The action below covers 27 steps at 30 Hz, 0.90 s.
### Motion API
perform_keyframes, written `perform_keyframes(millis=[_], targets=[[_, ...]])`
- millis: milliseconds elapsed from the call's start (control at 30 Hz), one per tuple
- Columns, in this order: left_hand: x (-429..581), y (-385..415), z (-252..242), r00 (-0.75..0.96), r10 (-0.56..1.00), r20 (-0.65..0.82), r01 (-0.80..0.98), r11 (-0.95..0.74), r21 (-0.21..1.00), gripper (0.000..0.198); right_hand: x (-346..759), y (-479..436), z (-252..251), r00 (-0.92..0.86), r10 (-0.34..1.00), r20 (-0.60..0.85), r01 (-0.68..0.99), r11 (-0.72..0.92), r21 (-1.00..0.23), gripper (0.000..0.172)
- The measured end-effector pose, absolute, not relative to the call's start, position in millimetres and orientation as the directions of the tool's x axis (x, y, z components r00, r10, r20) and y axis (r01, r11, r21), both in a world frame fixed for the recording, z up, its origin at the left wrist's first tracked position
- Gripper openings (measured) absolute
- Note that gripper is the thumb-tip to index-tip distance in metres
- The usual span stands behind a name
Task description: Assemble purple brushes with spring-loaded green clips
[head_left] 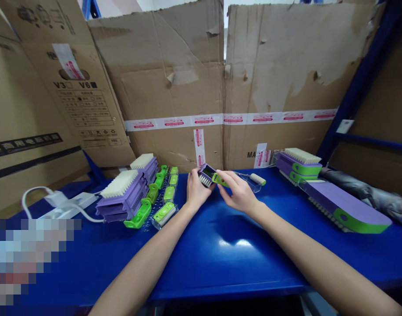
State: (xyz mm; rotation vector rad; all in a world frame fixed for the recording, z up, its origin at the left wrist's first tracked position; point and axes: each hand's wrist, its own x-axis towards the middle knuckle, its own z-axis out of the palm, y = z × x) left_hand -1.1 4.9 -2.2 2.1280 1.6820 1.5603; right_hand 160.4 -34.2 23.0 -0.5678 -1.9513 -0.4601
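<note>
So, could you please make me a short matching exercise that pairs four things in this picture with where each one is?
Things:
1. Purple casing with bristles
2. Small green piece
3. White power strip
4. Shiny grey bundle

Places:
A. At the far right of the blue table
B. In the left grip
C. On the table's left side
D. In the right grip

Pairs: 1-B, 2-D, 3-C, 4-A

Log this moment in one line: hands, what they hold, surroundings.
left hand: holds purple brush body; right hand: holds green piece at its end; left side: stacked brush bodies; right side: purple-green brushes
</note>
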Motion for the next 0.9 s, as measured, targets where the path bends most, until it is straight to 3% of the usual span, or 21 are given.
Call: perform_keyframes(millis=[400,567,700,900], targets=[[9.3,-13.3,6.9,0.013,0.812,0.584,0.825,-0.339,0.453,0.083,158.0,-36.5,25.2,-0.31,0.105,0.945,0.552,0.829,0.089,0.037],[11.9,-13.4,1.5,0.14,0.776,0.616,0.835,-0.426,0.348,0.073,154.4,-31.0,20.4,-0.381,0.193,0.904,0.635,0.765,0.104,0.037],[14.2,-13.2,-1.1,0.123,0.774,0.622,0.847,-0.408,0.34,0.072,155.0,-27.9,17.2,-0.368,0.268,0.89,0.715,0.694,0.086,0.04],[16.3,-14.0,-1.7,0.095,0.798,0.595,0.859,-0.368,0.357,0.068,154.8,-28.9,16.1,-0.364,0.255,0.896,0.751,0.649,0.12,0.035]])
